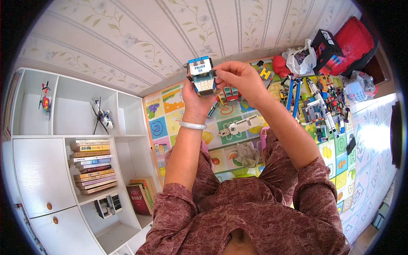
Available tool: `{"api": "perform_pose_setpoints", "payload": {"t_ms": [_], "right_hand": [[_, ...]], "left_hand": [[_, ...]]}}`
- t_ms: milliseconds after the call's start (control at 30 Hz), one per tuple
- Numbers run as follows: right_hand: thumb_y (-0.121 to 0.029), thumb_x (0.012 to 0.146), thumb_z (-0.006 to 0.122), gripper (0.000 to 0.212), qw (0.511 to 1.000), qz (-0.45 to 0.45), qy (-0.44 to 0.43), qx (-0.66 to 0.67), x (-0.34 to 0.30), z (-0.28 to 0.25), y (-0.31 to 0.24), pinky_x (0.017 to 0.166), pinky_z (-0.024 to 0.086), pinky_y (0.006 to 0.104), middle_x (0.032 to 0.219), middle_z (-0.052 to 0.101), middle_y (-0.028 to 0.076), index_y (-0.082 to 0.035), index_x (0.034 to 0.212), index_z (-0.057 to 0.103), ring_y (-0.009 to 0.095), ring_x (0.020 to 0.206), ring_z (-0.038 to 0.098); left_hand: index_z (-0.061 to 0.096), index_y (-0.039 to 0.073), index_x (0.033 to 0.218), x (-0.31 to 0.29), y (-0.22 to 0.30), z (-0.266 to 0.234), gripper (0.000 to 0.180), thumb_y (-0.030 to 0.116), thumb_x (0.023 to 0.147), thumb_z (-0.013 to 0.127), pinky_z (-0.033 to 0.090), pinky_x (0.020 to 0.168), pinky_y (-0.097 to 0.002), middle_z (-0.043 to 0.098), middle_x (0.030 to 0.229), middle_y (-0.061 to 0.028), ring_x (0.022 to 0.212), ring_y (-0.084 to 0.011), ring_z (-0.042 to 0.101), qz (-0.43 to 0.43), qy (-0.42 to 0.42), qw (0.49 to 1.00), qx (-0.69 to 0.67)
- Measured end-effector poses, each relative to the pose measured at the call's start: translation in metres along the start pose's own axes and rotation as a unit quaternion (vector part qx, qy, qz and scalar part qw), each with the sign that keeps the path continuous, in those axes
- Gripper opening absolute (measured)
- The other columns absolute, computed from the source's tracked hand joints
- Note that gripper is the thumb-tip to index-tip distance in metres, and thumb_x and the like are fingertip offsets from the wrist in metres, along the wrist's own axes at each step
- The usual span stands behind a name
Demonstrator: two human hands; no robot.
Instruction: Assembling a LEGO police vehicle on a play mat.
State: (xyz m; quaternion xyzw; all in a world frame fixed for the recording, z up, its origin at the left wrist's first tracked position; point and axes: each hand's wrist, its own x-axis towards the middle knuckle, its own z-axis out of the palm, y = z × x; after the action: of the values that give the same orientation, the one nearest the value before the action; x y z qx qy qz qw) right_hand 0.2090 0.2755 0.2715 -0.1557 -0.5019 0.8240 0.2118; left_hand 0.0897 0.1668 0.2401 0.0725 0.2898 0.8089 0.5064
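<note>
A white and blue toy police car (201, 78) built from bricks is held up in front of me, its roof and bonnet facing up. My left hand (196, 101) grips it from below, fingers wrapped round it. At the car's right side, my right hand (240, 80) pinches near the wheel or door with thumb and forefinger; what lies between those fingertips is too small to make out. Below on the mat lie a long white brick-built piece (244, 125) and a red and white brick model (230, 94), partly hidden behind my hands.
A colourful foam mat (174, 102) covers the floor. Many loose bricks and models (314, 108) spread at the right, with plastic bags (301, 57) and a black box (326, 47) behind. A white shelf (83, 135) at the left holds two toy helicopters and stacked books (94, 163).
</note>
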Motion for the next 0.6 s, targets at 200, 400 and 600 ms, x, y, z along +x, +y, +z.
{"api": "perform_pose_setpoints", "payload": {"t_ms": [200,400,600], "right_hand": [[-0.007,0.089,0.062,0.017,0.999,-0.021,0.010,-0.048,0.002,0.000,0.004,0.068,0.054,0.0228,0.087,0.066,0.005,0.002,0.104,0.065,0.010,0.074,0.063],[-0.008,0.089,0.062,0.015,0.995,-0.014,0.028,-0.090,0.003,-0.005,0.006,0.068,0.052,0.0221,0.088,0.066,0.004,0.000,0.102,0.065,0.008,0.075,0.062],[-0.010,0.087,0.065,0.016,0.993,-0.025,0.052,-0.102,0.001,-0.007,-0.001,0.065,0.049,0.0199,0.086,0.066,0.001,-0.002,0.100,0.067,0.006,0.075,0.061]], "left_hand": [[0.056,0.008,0.118,-0.002,0.000,-0.001,0.049,0.042,0.093,0.030,0.049,0.074,-0.0377,0.062,0.107,-0.0102,0.092,-0.0237,0.059,-0.011,-0.019,1.000,-0.006],[0.056,0.008,0.119,-0.003,0.001,0.005,0.050,0.042,0.093,0.031,0.049,0.074,-0.0391,0.063,0.108,-0.0118,0.089,-0.0264,0.061,-0.011,-0.004,0.999,0.034],[0.056,0.007,0.121,0.001,0.004,-0.004,0.051,0.042,0.094,0.031,0.050,0.068,-0.0381,0.063,0.109,-0.0136,0.085,-0.0283,0.061,-0.002,0.011,1.000,0.004]]}}
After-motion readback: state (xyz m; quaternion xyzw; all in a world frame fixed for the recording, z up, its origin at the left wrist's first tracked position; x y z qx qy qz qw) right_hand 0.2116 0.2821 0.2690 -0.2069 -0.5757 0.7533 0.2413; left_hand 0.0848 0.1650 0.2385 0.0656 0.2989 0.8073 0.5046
